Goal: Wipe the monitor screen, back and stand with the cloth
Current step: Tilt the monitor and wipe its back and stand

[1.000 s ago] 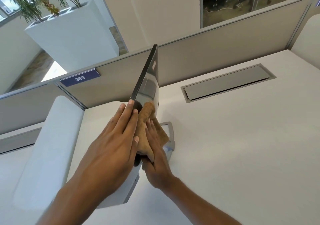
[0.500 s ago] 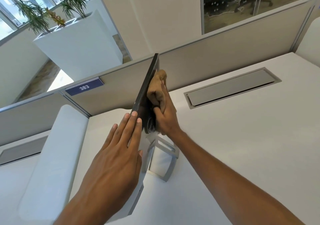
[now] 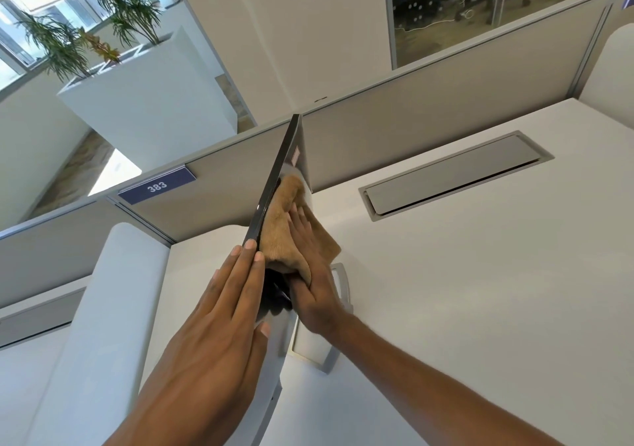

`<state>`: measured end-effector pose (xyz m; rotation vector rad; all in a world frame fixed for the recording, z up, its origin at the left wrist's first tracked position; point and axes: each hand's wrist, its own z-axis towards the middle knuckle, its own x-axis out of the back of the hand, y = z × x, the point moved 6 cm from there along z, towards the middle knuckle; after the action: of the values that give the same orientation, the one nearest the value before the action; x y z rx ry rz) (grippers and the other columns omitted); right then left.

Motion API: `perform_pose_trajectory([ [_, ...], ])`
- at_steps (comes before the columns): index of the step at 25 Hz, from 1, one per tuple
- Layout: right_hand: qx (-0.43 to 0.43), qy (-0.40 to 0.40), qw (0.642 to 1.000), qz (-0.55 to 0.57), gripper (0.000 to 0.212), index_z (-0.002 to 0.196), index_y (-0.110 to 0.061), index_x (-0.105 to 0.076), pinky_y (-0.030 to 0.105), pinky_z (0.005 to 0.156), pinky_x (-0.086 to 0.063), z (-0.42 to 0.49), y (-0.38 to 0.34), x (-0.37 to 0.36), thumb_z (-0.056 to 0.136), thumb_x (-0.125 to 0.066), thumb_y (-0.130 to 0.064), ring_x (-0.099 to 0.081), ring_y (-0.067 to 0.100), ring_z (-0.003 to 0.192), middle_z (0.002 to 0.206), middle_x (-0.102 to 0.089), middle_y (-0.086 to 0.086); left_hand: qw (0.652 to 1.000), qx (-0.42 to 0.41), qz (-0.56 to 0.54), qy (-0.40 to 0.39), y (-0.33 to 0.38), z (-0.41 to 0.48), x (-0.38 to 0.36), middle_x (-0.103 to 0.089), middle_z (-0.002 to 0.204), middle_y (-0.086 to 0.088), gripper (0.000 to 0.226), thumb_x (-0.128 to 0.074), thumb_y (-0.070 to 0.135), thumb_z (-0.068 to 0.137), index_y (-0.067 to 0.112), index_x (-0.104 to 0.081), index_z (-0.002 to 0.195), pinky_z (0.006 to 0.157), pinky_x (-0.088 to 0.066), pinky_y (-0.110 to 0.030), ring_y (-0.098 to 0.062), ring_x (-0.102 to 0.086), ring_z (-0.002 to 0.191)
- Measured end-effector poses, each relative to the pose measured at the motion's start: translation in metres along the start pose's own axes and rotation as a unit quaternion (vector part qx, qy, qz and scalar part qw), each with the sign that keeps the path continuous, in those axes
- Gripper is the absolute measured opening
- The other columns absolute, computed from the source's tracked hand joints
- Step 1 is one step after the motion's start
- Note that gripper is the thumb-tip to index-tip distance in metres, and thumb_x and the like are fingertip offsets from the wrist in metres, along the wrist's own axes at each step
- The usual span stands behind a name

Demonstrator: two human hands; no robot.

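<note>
- Monitor (image 3: 274,179): my flat left hand (image 3: 219,325) touches its front.
- My flat right hand (image 3: 315,291) presses the cloth (image 3: 281,229) on its back.
- Plants (image 3: 127,6) sit in a white box (image 3: 147,113).

One monitor (image 3: 274,185), one stand (image 3: 330,362) and one brown cloth (image 3: 281,236) are in view, with two hands: left hand (image 3: 212,325) and right hand (image 3: 315,294). One grey cable flap (image 3: 453,178), one numbered sign (image 3: 157,186) and one white planter (image 3: 147,109) show too.
</note>
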<state>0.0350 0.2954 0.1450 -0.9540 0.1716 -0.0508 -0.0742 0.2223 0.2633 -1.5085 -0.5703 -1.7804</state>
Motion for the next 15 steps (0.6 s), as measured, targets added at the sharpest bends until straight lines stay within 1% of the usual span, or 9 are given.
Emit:
perform_pose_trajectory([
  [1, 0.020, 0.008, 1.000, -0.003, 0.075, 0.165, -0.018, -0.021, 0.070, 0.125, -0.015, 0.014, -0.001, 0.004, 0.095, -0.044, 0.001, -0.015, 0.032, 0.161, 0.173, -0.021, 0.012, 1.000, 0.001, -0.001, -0.004, 0.000, 0.000, 0.001, -0.036, 0.165, -0.018, 0.066, -0.036, 0.037, 0.103, -0.003, -0.039, 0.156, 0.112, -0.024, -0.021, -0.025, -0.024, 0.152],
  [3, 0.031, 0.037, 0.999, -0.007, 0.078, 0.163, -0.014, -0.022, 0.068, 0.126, -0.015, 0.051, 0.001, 0.014, 0.091, -0.046, 0.006, -0.016, 0.032, 0.161, 0.172, -0.021, 0.014, 1.000, 0.006, 0.000, -0.014, -0.001, 0.000, 0.001, -0.031, 0.169, -0.012, 0.068, -0.037, 0.036, 0.102, -0.001, -0.035, 0.159, 0.114, -0.022, -0.020, -0.020, -0.019, 0.155],
  [5, 0.003, 0.069, 0.998, -0.008, 0.077, 0.164, -0.018, -0.022, 0.065, 0.127, -0.018, 0.088, 0.010, 0.026, 0.093, -0.046, 0.000, -0.018, 0.029, 0.161, 0.173, -0.022, 0.009, 1.000, 0.007, 0.002, -0.019, -0.003, -0.001, 0.001, -0.027, 0.171, -0.009, 0.067, -0.033, 0.040, 0.105, 0.002, -0.032, 0.161, 0.117, -0.018, -0.021, -0.019, -0.016, 0.157],
  [7, -0.073, 0.093, 0.993, -0.017, 0.072, 0.163, -0.026, -0.026, 0.060, 0.126, -0.024, 0.113, 0.034, 0.035, 0.095, -0.045, -0.013, -0.026, 0.026, 0.158, 0.171, -0.028, 0.005, 1.000, 0.011, 0.003, -0.028, -0.004, -0.002, -0.002, -0.024, 0.172, -0.008, 0.068, -0.019, 0.047, 0.110, 0.004, -0.028, 0.162, 0.119, -0.016, -0.022, -0.021, -0.016, 0.157],
  [8, -0.118, 0.098, 0.988, -0.014, 0.067, 0.161, -0.027, -0.032, 0.058, 0.125, -0.028, 0.121, 0.047, 0.040, 0.096, -0.045, -0.022, -0.034, 0.026, 0.154, 0.167, -0.036, 0.007, 0.999, 0.014, 0.004, -0.033, -0.004, -0.001, -0.003, -0.024, 0.172, -0.009, 0.069, -0.015, 0.049, 0.111, 0.005, -0.027, 0.163, 0.120, -0.012, -0.025, -0.021, -0.016, 0.157],
  [10, -0.216, 0.100, 0.971, 0.019, 0.060, 0.153, -0.020, -0.044, 0.058, 0.117, -0.041, 0.127, 0.071, 0.047, 0.098, -0.046, -0.040, -0.053, 0.030, 0.138, 0.149, -0.055, 0.012, 0.999, 0.018, 0.006, -0.036, -0.004, -0.001, -0.003, -0.025, 0.171, -0.010, 0.071, -0.013, 0.051, 0.111, 0.005, -0.027, 0.163, 0.121, -0.006, -0.027, -0.023, -0.016, 0.157],
  [11, -0.259, 0.100, 0.960, 0.039, 0.055, 0.148, -0.017, -0.049, 0.057, 0.113, -0.047, 0.125, 0.080, 0.049, 0.100, -0.046, -0.044, -0.059, 0.031, 0.128, 0.138, -0.061, 0.013, 0.999, 0.017, 0.005, -0.037, -0.003, -0.001, -0.002, -0.026, 0.171, -0.010, 0.071, -0.013, 0.051, 0.111, 0.005, -0.027, 0.163, 0.121, -0.006, -0.028, -0.023, -0.016, 0.157],
  [13, -0.318, 0.094, 0.942, 0.051, 0.040, 0.140, -0.015, -0.053, 0.053, 0.109, -0.051, 0.113, 0.096, 0.050, 0.109, -0.043, -0.037, -0.063, 0.031, 0.118, 0.126, -0.064, 0.012, 0.999, 0.015, -0.006, -0.039, -0.003, -0.002, -0.001, -0.022, 0.173, -0.008, 0.069, -0.017, 0.050, 0.110, 0.007, -0.024, 0.164, 0.122, -0.010, -0.027, -0.021, -0.016, 0.158],
  [15, -0.351, 0.093, 0.930, 0.056, 0.032, 0.134, -0.013, -0.054, 0.047, 0.102, -0.055, 0.090, 0.103, 0.046, 0.112, -0.040, -0.030, -0.063, 0.033, 0.113, 0.120, -0.064, 0.013, 0.999, 0.014, -0.021, -0.039, -0.002, -0.002, 0.000, -0.018, 0.174, -0.005, 0.068, -0.030, 0.044, 0.107, 0.008, -0.023, 0.165, 0.122, -0.014, -0.023, -0.018, -0.015, 0.159],
])
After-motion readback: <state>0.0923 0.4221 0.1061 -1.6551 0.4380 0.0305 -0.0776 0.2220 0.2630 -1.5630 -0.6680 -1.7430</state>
